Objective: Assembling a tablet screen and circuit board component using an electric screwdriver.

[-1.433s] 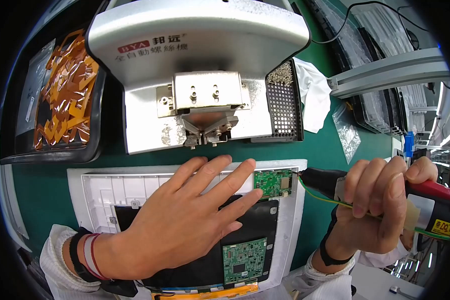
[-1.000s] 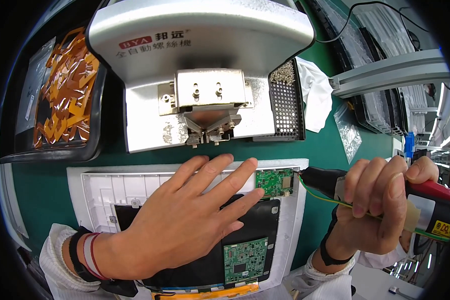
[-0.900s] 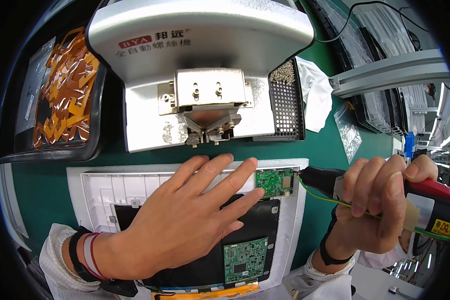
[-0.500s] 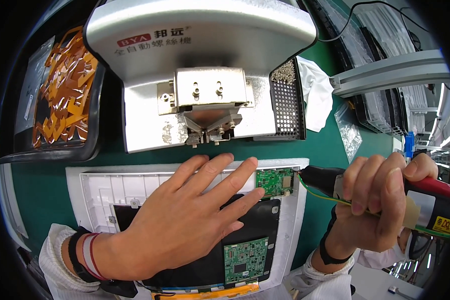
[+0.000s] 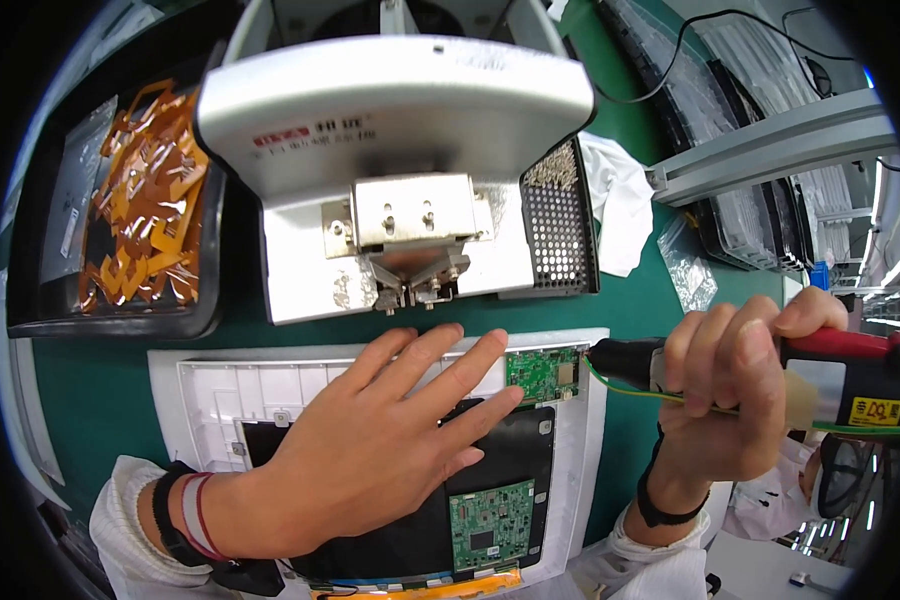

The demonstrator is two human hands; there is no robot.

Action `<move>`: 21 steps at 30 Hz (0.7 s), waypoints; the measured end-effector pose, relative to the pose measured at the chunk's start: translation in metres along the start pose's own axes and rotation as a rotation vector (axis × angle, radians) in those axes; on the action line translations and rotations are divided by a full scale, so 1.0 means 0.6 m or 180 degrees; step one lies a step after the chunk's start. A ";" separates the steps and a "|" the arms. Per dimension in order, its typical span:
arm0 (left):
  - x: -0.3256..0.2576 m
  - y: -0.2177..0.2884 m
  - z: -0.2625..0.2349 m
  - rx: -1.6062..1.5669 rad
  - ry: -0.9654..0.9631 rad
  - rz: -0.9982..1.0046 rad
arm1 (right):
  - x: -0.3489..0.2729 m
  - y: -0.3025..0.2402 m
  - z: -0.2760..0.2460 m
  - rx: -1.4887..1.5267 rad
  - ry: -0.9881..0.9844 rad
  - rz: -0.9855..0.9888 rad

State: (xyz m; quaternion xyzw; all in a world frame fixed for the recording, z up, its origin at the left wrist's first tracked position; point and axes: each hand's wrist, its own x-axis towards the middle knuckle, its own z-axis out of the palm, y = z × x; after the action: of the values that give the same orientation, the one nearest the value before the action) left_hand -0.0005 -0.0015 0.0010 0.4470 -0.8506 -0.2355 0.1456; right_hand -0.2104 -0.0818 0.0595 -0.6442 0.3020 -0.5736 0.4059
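Note:
My left hand lies spread over a white plastic housing, its fingertips reaching the housing's far edge beside a small green circuit board. My right hand is wrapped round a black and red electric screwdriver, held sideways. The driver's dark nose points left, at the right end of that small board; its very tip is too small to make out. A yellow-green wire runs along the tool. Inside the housing, a black panel carries a larger green board near the front, with an orange strip below it.
A silver screw-feeding machine stands just beyond the housing, a perforated metal tray of screws at its right. At left, a black tray holds orange film pieces. A white cloth, plastic bag and metal rail are at right.
The view has shifted, so the machine and trays sit lower in the picture. Both hands keep their poses, and the screwdriver's nose stays by the small board's right end.

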 end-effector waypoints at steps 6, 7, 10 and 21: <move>0.000 0.002 -0.003 0.0088 -0.0068 0.0018 | 0.012 -0.013 -0.007 -0.0084 -0.0185 -0.0146; 0.001 0.002 -0.004 0.0090 -0.0076 0.0027 | 0.020 -0.018 -0.007 0.0010 -0.0256 -0.0311; 0.002 0.003 -0.005 0.0092 -0.0111 0.0045 | 0.042 -0.014 -0.010 0.0230 -0.0298 -0.0448; 0.003 0.002 -0.008 0.0069 -0.0146 0.0033 | 0.066 0.035 -0.008 0.0029 -0.0069 -0.0500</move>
State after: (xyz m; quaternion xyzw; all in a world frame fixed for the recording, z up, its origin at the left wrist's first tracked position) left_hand -0.0004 -0.0040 0.0056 0.4386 -0.8585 -0.2356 0.1225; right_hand -0.2074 -0.1268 0.0608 -0.6702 0.2435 -0.5980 0.3659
